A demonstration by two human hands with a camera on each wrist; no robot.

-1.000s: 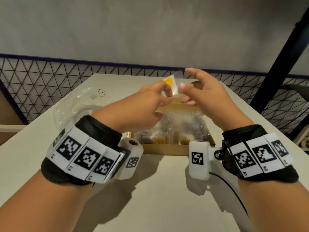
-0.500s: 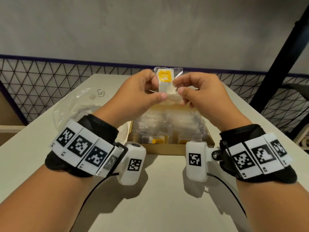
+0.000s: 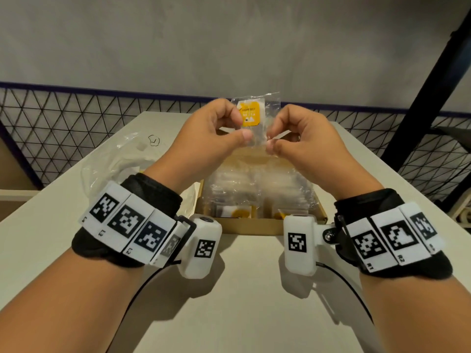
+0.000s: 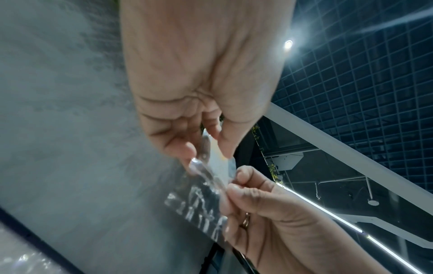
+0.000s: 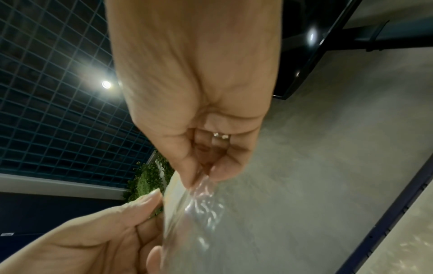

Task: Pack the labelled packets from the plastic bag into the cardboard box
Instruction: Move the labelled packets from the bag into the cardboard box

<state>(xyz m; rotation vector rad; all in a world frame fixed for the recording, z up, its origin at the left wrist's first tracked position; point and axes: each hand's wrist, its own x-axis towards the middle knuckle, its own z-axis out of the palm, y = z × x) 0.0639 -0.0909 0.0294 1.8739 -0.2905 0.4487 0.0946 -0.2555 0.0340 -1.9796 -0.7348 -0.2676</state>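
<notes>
plastic bag (image 3: 119, 161) left of cardboard box (image 3: 254, 226)

R hand (image 5: 199, 129) & L hand (image 5: 98, 231) both pinch clear packet (image 5: 187, 209), wall behind.

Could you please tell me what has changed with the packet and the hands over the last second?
The packet has turned upright, so its orange label now faces the head camera; a second ago only a corner showed. The left hand and right hand have shifted to pinch its lower edge from either side. The cardboard box, its packed packets and the plastic bag stayed put.
</notes>
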